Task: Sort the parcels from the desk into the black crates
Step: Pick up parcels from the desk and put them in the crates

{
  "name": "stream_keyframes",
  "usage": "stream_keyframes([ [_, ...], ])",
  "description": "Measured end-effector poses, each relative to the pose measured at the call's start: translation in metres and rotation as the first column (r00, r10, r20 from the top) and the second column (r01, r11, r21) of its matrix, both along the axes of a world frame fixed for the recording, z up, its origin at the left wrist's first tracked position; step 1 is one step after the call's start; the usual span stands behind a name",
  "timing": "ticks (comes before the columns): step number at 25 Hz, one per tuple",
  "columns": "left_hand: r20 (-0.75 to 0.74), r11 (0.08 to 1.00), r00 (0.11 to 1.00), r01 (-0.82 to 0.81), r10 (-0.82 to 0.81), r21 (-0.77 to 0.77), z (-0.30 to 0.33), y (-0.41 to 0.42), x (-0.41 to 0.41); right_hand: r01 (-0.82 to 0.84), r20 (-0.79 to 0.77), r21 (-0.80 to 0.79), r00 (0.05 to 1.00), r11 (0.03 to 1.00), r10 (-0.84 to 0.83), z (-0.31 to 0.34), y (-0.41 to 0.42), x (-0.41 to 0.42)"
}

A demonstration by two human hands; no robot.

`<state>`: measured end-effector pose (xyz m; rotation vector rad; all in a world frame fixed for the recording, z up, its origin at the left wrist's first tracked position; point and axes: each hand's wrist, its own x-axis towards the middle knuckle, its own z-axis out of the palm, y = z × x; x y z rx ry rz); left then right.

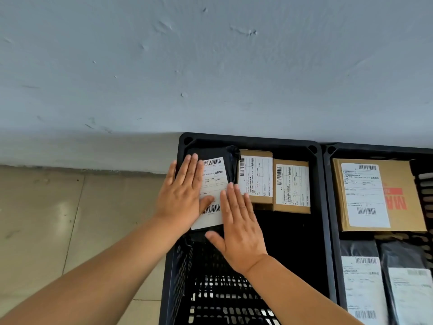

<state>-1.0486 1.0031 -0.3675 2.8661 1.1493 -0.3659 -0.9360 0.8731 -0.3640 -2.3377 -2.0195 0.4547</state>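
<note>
Black bag parcel (230, 160) lies flat in the far left corner of the left crate (319, 207), white label (213, 184) facing up. Both hands rest on it with fingers straight and together, grasping nothing. Left hand (182, 193) lies palm down across the left part of the label, fingertips near the crate's far rim, thumb spread over the label's lower half. Right hand (239, 226) lies palm down over the label's right lower edge and the parcel's near end, thumb spread to the left. Both forearms reach in from the lower corners of the view, over the crate's near part.

Just right of the bag parcel, in the same crate along the far wall, sit two small cardboard boxes side by side: the first box (255, 177) touching or nearly touching the bag, the second box (291, 186) against its right side. Both carry white labels on top. The crate's near half shows bare mesh floor.

A second crate (328, 184) stands directly against the first on the right. It holds a large cardboard box (398, 195) with a label and red print at the far end, and two labelled dark bags (360, 277) (407, 277) nearer.

Both crates stand on a tiled floor (70, 219) against a grey wall (210, 66).
</note>
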Motion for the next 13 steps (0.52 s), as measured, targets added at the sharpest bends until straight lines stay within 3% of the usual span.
stream_keyframes([
  [4, 0.004, 0.998, 1.0, -0.017, 0.017, 0.058, -0.009, 0.005, 0.003, -0.077, 0.098, -0.211, 0.99, 0.974, 0.099, -0.008, 0.008, 0.0],
  [9, -0.009, 1.0, 1.0, -0.014, 0.014, 0.008, -0.01, 0.017, 0.009, -0.049, 0.068, -0.231, 0.996, 0.972, 0.066, -0.008, 0.015, 0.001],
  [13, 0.136, 0.999, 0.99, -0.038, 0.042, -0.038, -0.003, -0.001, 0.018, -0.005, 0.048, -0.196, 0.999, 0.981, 0.015, -0.003, 0.006, 0.013],
])
